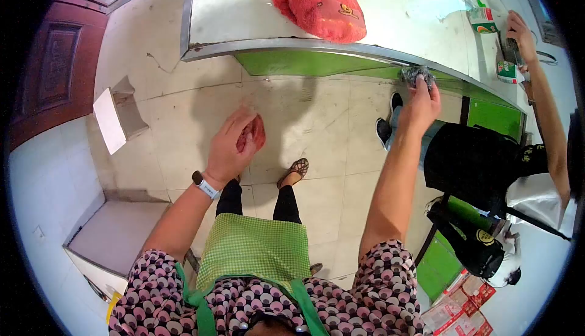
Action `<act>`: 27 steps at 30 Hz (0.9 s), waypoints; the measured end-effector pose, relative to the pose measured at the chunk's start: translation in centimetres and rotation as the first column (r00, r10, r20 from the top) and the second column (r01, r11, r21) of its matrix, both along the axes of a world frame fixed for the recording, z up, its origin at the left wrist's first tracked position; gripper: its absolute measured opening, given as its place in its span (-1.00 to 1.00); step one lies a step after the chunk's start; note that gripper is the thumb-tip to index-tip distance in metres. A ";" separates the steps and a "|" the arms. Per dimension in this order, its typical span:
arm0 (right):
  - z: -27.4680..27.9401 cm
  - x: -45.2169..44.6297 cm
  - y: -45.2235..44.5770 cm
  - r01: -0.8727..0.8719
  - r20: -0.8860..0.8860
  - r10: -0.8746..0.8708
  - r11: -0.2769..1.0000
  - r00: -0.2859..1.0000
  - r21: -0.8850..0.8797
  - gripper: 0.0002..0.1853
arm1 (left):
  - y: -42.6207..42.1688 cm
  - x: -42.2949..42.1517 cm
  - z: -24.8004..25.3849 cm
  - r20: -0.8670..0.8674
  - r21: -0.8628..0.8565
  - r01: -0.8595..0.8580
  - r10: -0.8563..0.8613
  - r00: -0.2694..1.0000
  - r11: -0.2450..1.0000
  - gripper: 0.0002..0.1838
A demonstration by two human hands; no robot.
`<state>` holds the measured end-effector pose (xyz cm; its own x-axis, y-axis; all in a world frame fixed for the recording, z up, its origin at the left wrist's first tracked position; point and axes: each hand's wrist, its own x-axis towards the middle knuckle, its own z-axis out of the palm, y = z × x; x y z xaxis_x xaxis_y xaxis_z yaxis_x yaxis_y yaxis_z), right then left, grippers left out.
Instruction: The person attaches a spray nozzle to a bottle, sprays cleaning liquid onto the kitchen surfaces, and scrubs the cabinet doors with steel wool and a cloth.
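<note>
My right hand [421,105] is closed around a grey steel wool scrubber [417,75], which it holds against the metal-edged front of the white counter [231,13]. My left hand [233,144], with a watch on the wrist, is curled over a crumpled red cloth [258,133] above the floor, apart from the counter. Fingers hide most of that cloth, so its full shape does not show. A fluffy red towel [317,7] lies on the counter top, partly over its front edge.
At the right, another person in black [475,159] has a hand [521,34] near green-and-white packages [482,20]. An open cardboard box [119,116] stands on the floor at the left, near a wooden door [58,61]. Red-and-white boxes [463,305] are stacked lower right.
</note>
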<state>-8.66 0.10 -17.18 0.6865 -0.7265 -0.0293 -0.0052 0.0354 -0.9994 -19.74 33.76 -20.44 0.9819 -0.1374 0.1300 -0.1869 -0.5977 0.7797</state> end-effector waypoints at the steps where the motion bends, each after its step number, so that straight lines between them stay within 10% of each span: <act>1: -0.4 0.6 -0.1 -0.001 0.000 0.001 1.000 1.000 -0.006 -0.88 | 0.5 -0.2 -0.4 0.000 -0.006 -0.001 0.001 1.000 1.000 -0.62; 3: -1.2 1.3 -0.6 0.200 0.031 -0.210 0.958 0.977 0.207 -0.81 | 1.5 -0.8 -1.6 -0.195 -0.069 0.107 -0.118 0.974 0.992 -0.70; 10: -3.6 2.2 -1.9 -0.150 -0.044 0.157 0.979 0.987 0.140 -0.65 | -2.9 3.4 -1.6 -0.620 -0.445 -0.038 -0.278 0.733 0.895 -0.75; 12: -3.2 1.0 -2.4 -0.345 -0.092 0.348 0.937 0.933 0.055 -0.67 | -6.7 4.4 -2.5 -0.709 -0.704 -0.482 -0.474 0.522 0.522 -0.68; 18: -4.5 -6.4 -2.7 -0.365 -0.188 0.341 0.924 0.921 -0.112 -0.65 | -17.0 3.1 -6.2 -0.330 -0.481 -0.857 -0.867 0.372 -0.185 -0.62; 21: -2.2 -9.5 0.1 -0.323 -0.276 0.303 0.946 0.912 -0.027 -0.65 | -20.6 2.1 -7.0 -0.288 -0.421 -0.885 -0.897 0.336 -0.197 -0.54; 23: -2.9 -10.9 0.4 -0.321 -0.241 0.308 0.947 0.920 -0.017 -0.71 | -23.0 -0.8 -11.5 -0.100 -0.429 -0.766 -0.818 0.567 -0.479 -0.52; 24: -2.7 -11.5 0.6 -0.358 -0.311 0.300 0.922 0.902 -0.147 -0.70 | -22.3 -0.8 -7.1 -0.473 -0.482 -0.851 -0.755 0.454 -0.210 -0.48; 25: -2.5 -12.1 0.7 -0.384 -0.382 0.264 0.879 0.886 -0.282 -0.69 | -22.2 -1.4 -7.8 -0.199 -0.427 -0.809 -0.830 0.520 -0.404 -0.42; 27: -2.6 -12.8 0.9 -0.368 -0.319 0.343 0.930 0.884 -0.021 -0.66 | -22.6 -2.2 -8.1 -0.215 -0.393 -0.811 -0.814 0.540 -0.433 -0.39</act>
<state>-21.46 1.02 -19.77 0.8653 -0.4443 -0.2321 -0.3073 -0.1044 -0.9459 -21.95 11.19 -28.59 0.6707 -0.6896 -0.2730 0.5609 0.7124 -0.4217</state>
